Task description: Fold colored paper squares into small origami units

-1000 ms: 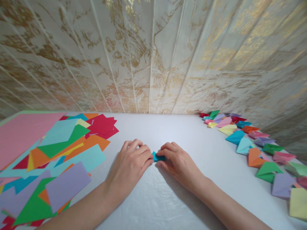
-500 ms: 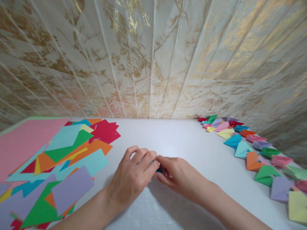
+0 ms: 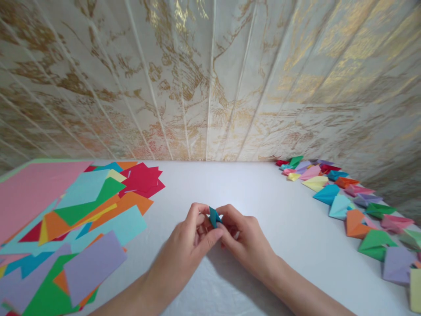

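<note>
A small dark teal piece of folded paper (image 3: 214, 217) shows between my two hands, just over the middle of the white table. My left hand (image 3: 194, 239) pinches it from the left, with the thumb stretched along its lower edge. From the right, my right hand (image 3: 245, 239) holds it between thumb and index finger, the other fingers curled under. The paper's upper tip points up, and its lower part is hidden behind the fingertips.
Loose coloured paper sheets and cut pieces (image 3: 95, 256) overlap on the left, beside a large pink sheet (image 3: 36, 193). Folded paper shapes (image 3: 355, 224) in many colours line the right side. A pleated, gold-patterned curtain (image 3: 197, 87) hangs behind the white table (image 3: 217, 180).
My left hand has turned from knuckles-up over the paper to a thumb-side pinch. More of the teal paper now shows, raised between the fingers. The view has shifted slightly.
</note>
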Demonstrator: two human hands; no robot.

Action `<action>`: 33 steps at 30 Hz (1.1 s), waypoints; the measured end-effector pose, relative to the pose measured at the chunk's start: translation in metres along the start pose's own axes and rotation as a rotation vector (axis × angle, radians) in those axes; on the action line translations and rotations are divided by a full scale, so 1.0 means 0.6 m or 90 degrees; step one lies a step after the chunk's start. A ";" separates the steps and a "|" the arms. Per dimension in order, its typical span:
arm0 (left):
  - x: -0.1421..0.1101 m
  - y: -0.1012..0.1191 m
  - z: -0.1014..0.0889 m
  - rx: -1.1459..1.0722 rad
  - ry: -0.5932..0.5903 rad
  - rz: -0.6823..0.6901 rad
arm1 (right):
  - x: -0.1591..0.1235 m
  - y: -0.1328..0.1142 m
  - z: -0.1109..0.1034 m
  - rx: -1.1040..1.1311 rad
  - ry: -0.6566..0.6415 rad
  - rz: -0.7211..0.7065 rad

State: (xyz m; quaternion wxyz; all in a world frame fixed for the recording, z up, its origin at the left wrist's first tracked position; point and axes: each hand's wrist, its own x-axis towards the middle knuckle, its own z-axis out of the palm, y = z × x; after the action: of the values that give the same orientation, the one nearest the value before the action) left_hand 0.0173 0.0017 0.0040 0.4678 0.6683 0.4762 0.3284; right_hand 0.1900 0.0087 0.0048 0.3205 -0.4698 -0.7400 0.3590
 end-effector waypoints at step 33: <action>-0.002 0.000 -0.012 -0.026 0.102 0.030 | 0.009 0.016 0.006 0.367 0.109 0.002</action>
State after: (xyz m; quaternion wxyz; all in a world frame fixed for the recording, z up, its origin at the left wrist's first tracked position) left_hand 0.0104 0.0027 0.0064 0.4336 0.6414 0.4893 0.4015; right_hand 0.1896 0.0160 -0.0041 0.5016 -0.3890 -0.5772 0.5136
